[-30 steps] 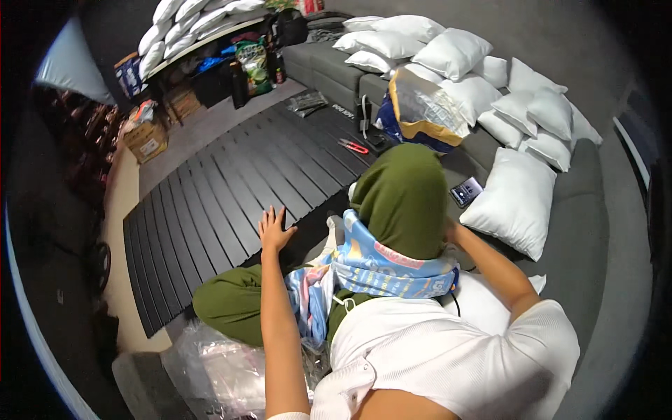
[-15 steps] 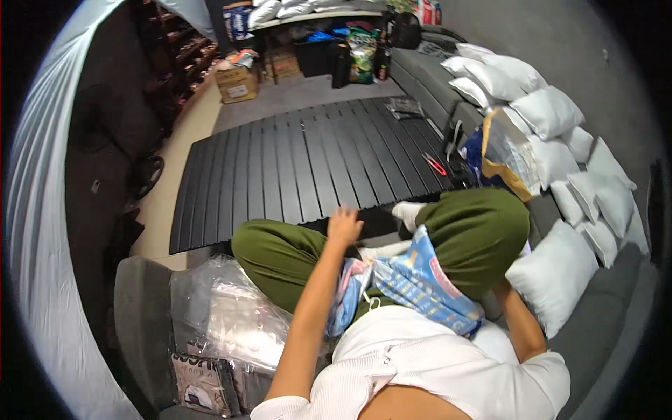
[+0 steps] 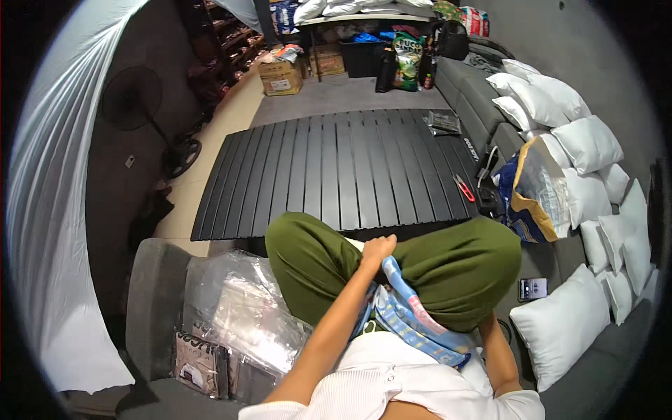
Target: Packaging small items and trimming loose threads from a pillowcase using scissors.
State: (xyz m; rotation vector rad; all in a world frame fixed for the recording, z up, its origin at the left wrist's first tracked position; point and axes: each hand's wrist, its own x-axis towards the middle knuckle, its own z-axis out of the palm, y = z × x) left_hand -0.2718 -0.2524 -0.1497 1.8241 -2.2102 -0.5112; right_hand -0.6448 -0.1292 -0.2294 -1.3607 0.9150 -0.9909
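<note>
Across my lap lies a blue printed cloth with a pink patch, bunched between my green-trousered legs. My left hand is closed at its raised upper corner, above the gap between my knees. My right arm reaches down beside my right thigh; the thigh hides the fingers of that hand. Part of a white pillow shows under the cloth, near my right forearm. To the right of that arm sits another white pillow on the grey sofa.
In front stands a black slatted table bearing red-handled snips and a dark packet. Clear plastic bags lie at my left. At right are a phone, an open blue-and-yellow bag and several white pillows.
My left hand has gone from loose, blurred fingers near the table edge to a closed grip on the cloth's corner. The view has shifted, and a phone now shows beside the pillow.
</note>
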